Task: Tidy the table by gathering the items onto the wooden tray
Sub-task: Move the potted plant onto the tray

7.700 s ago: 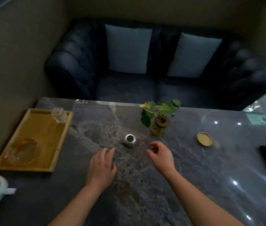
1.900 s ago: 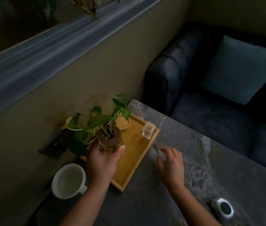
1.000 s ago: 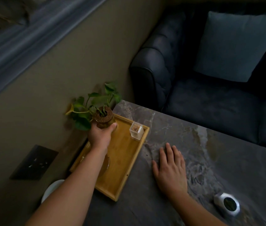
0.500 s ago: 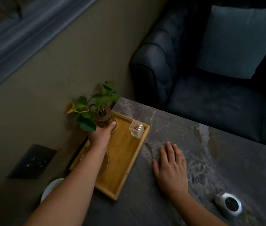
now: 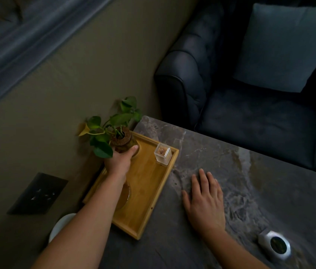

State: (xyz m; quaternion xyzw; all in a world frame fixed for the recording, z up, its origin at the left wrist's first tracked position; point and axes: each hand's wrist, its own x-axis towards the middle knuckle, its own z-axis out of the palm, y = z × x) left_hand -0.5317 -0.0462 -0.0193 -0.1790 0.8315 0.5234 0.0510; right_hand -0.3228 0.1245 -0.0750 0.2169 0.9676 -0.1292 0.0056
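Note:
The wooden tray [image 5: 149, 183] lies along the table's left edge by the wall. My left hand [image 5: 119, 162] is wrapped around the small plant jar [image 5: 121, 139], a glass jar with a cork top and green leaves, at the tray's far left corner. A clear toothpick box [image 5: 163, 156] stands at the tray's far right corner. A glass dish [image 5: 125, 193] sits on the tray, mostly hidden under my forearm. My right hand [image 5: 204, 200] rests flat on the table, fingers spread, just right of the tray. A small silver cup-like piece [image 5: 274, 247] stands on the table at lower right.
A white cup [image 5: 60, 228] peeks out beside the tray's near end, partly behind my left arm. The beige wall with a dark socket plate [image 5: 37, 194] runs close on the left. A dark sofa [image 5: 240, 105] with a grey cushion stands beyond the grey marble table [image 5: 240, 171].
My left hand carried the plant jar from the table to the tray's far left corner and still holds it there. My right hand settled flat on the table. Little moved in the last half second.

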